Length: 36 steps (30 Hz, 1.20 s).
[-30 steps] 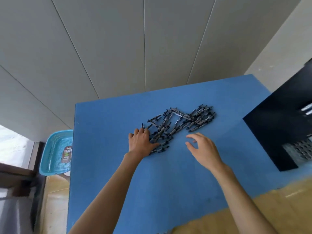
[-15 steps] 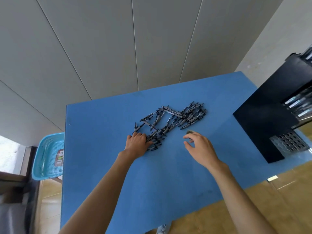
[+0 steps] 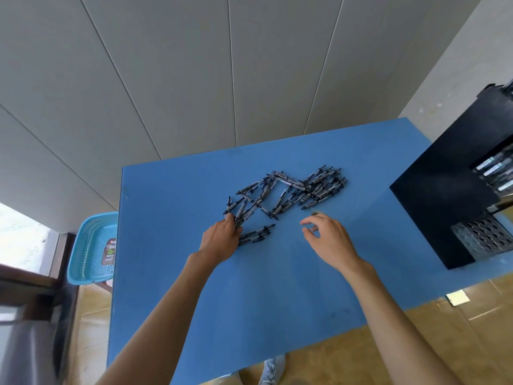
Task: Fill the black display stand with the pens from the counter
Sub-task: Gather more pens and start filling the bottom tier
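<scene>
Left hand curls its fingers around a few pens at the near-left edge of the pen pile mid-desk; right hand hovers, fingers loosely curled, holding nothing; black display stand far right.

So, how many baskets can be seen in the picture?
1: the light blue basket stands left of the blue counter, lower than its top. Others could be hidden outside the view.

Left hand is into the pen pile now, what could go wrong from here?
1. The left hand grips several pens from a crisscrossed heap; neighbours may drag along and roll across the blue counter.
2. The black display stand sits far right, so a loose bundle might drop pens on the way.
</scene>
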{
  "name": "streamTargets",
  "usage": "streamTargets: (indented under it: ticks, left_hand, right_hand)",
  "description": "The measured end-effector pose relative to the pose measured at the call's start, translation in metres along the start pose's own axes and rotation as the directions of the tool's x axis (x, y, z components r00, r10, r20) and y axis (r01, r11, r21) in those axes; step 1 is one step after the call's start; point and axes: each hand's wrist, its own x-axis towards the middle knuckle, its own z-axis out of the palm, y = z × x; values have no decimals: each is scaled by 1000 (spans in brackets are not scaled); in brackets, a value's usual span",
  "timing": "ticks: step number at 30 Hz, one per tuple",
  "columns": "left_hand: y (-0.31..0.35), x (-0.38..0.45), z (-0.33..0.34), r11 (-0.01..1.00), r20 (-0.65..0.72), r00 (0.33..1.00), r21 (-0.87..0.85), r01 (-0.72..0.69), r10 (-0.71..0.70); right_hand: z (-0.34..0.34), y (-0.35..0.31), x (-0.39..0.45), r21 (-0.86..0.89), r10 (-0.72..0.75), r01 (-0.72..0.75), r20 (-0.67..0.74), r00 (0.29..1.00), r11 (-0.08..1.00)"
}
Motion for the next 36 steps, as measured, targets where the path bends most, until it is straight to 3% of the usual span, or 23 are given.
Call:
streamTargets:
  ticks: [11,16,22,26,30,33,36]
  left_hand:
    - [9,19,5,973,108,990,201,-114,94]
    - [23,27,1,975,164,984,196,-102,70]
    - [31,27,9,979,66,997,199,-49,36]
    - [31,16,6,999,-47,998,-8,35,-35]
    - [23,0,-3,920,-218,939,-348,180,-266]
    - [9,-12,-7,677,-251,862,-724,135,-441]
    - [-3,-28,-13,463,-225,831,-885,43,-508]
  right_hand:
    - [-4,1,-5,-24,-8,8,-1,1000,1000]
    - [-7,1,-8,-22,2,-2,9,1000,1000]
    - [-7,-3,-7,-20,2,-2,12,1000,1000]
    - [-4,-9,-5,-15,-2,2,16,1000,1000]
    - [3,-27,0,-4,-36,37,16,999,999]
    - [15,-46,8,24,-87,86,36,996,996]
    - [29,-65,18,20,-140,139,56,989,990]
